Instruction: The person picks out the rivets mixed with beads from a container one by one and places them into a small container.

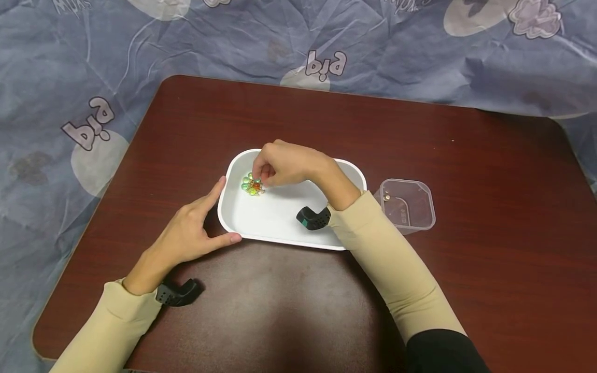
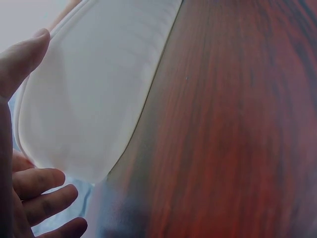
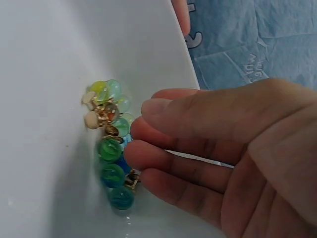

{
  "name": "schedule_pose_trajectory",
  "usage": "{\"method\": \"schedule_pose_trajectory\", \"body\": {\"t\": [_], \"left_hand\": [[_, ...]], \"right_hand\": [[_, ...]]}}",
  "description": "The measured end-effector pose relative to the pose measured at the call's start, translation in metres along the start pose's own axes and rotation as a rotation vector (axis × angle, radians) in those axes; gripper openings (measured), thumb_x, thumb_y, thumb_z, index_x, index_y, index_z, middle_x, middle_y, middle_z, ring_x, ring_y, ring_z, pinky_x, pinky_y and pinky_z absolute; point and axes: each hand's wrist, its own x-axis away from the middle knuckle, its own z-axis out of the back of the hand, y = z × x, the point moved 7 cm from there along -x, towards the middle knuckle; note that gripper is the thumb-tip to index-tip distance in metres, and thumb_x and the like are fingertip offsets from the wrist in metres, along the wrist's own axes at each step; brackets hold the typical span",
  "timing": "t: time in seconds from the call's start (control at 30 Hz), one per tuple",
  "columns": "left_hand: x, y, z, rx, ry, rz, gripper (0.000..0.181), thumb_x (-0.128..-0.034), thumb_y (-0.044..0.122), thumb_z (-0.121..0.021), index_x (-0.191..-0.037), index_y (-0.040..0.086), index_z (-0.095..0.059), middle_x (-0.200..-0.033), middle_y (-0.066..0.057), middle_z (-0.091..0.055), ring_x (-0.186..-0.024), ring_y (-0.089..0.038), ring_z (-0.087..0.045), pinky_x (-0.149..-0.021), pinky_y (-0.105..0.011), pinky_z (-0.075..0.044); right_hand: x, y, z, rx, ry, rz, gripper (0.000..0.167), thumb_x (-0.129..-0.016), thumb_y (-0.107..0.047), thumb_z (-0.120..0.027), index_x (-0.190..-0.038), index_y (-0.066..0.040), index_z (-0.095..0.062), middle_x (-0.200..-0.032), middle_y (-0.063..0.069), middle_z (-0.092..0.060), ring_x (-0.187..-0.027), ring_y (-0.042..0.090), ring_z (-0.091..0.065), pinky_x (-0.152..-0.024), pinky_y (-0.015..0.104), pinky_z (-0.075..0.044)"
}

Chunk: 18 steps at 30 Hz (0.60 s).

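A white tray (image 1: pixel 272 223) lies on the table with a small heap of glass marbles (image 3: pixel 109 150) at its left end. Green, blue and yellow-green marbles mix there with small gold-coloured pieces (image 3: pixel 113 130), some with cream round ends. Over the heap my right hand (image 1: pixel 294 163) reaches down, its fingers loosely bent and touching or nearly touching the marbles. Nothing shows between thumb and fingers in the right wrist view. My left hand (image 1: pixel 188 230) touches the tray's left end, thumb on the near rim and fingers spread along the outer side.
To the right of the tray stands a clear plastic container (image 1: pixel 432 210) with a small gold-coloured piece (image 1: pixel 386 198) inside. Both are on a dark red-brown table (image 1: pixel 494 259). Behind it hangs a blue-grey patterned cloth (image 1: pixel 242 41).
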Motion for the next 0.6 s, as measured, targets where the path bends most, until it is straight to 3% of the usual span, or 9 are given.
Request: {"method": "schedule_pose_trajectory", "body": {"t": [0.23,0.6], "left_hand": [[-0.001,0.000,-0.001,-0.003,-0.010,0.007,0.104,-0.0811,0.059,-0.074,-0.157,0.008,-0.025,-0.145,-0.025,-0.047,-0.124,-0.039,-0.055,-0.096,-0.055,-0.046],[0.000,0.000,0.000,-0.003,-0.003,0.007,0.104,-0.0803,0.055,-0.077,-0.157,0.009,-0.025,-0.145,-0.024,-0.047,-0.124,-0.038,-0.055,-0.096,-0.055,-0.046]], "right_hand": [[-0.003,0.004,-0.009,0.047,-0.037,-0.024,0.024,-0.083,0.006,-0.059,-0.097,-0.006,-0.076,-0.077,0.000,-0.064,-0.072,0.012,-0.053,-0.069,0.022,-0.042],[-0.006,0.007,-0.017,0.090,-0.081,-0.058,0.020,-0.082,0.000,-0.068,-0.097,-0.011,-0.076,-0.074,0.001,-0.064,-0.071,0.013,-0.053,-0.067,0.024,-0.041]]}}
